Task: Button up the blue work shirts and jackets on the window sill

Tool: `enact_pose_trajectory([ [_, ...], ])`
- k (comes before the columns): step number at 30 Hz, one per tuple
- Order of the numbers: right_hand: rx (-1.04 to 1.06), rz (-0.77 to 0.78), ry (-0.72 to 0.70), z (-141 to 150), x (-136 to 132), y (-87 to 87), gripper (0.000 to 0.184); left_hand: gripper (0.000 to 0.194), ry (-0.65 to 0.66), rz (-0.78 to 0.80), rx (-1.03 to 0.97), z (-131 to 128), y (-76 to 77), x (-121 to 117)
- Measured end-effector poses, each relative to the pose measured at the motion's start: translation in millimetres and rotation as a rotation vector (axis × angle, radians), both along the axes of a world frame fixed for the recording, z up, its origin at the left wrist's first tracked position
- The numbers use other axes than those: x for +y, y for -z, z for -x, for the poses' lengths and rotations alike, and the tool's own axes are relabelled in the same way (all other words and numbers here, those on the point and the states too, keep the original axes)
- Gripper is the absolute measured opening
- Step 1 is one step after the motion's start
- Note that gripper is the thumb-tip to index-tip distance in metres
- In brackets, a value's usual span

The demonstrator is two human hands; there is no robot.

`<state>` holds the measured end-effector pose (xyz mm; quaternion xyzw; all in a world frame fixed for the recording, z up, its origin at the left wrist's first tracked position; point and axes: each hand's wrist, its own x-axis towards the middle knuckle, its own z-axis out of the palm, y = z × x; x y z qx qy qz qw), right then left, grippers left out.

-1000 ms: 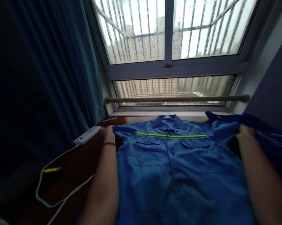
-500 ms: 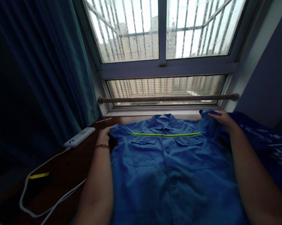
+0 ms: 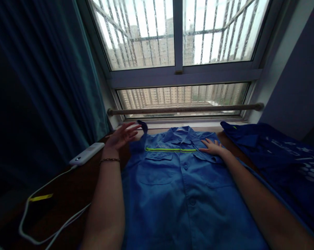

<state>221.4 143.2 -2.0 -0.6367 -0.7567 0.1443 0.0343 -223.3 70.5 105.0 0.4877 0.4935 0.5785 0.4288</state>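
My right hand lies open, fingers spread, on the chest of the blue shirt, which is laid out buttons-up on the tabletop below the window. My left hand is raised by its lifted sleeve, fingers loosely bent; I can't tell whether they pinch the cloth.

And here's the blue shirt, front up on the worktop, collar pointing away, between and nearer than the two sets of fingers. Buttons run down the middle, flapped pockets either side, and a yellow-green stripe crosses the chest to the right fingers, spread flat on the cloth! One sleeve stands up, its dark edge right at the left fingertips; contact's hard to call.
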Motion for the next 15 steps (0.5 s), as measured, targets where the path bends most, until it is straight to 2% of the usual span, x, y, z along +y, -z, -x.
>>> enact_pose_trajectory([
  [2, -0.074, -0.089, 0.054, 2.6, 3.2, 17.2, 0.077, 0.040, 0.194, -0.009, -0.046, -9.2, -8.6, -4.2],
  [4, -0.101, -0.143, 0.050, 0.9, 7.4, 26.5, 0.074, 0.040, 0.237, 0.054, 0.025, -15.0, -9.0, -0.5],
  [6, -0.112, -0.185, 0.055, -1.8, 11.3, 30.5, 0.072, 0.043, 0.235, 0.143, 0.205, -20.4, -1.2, 10.2],
  [8, -0.114, -0.244, 0.052, -3.3, 13.6, 32.6, 0.069, 0.045, 0.228, 0.199, 0.503, -30.4, 14.2, 23.8],
  [10, -0.110, -0.303, 0.020, -2.7, 13.8, 34.8, 0.064, 0.045, 0.207, 0.216, 0.815, -47.3, 36.0, 35.5],
  [13, -0.065, -0.312, -0.039, 0.9, 11.9, 37.9, 0.057, 0.049, 0.124, 0.222, 0.968, -79.3, 76.0, 44.1],
  [15, 0.039, -0.290, -0.023, 2.3, 11.7, 36.6, 0.052, 0.052, 0.038, 0.224, 1.071, -96.1, 100.0, 46.0],
])
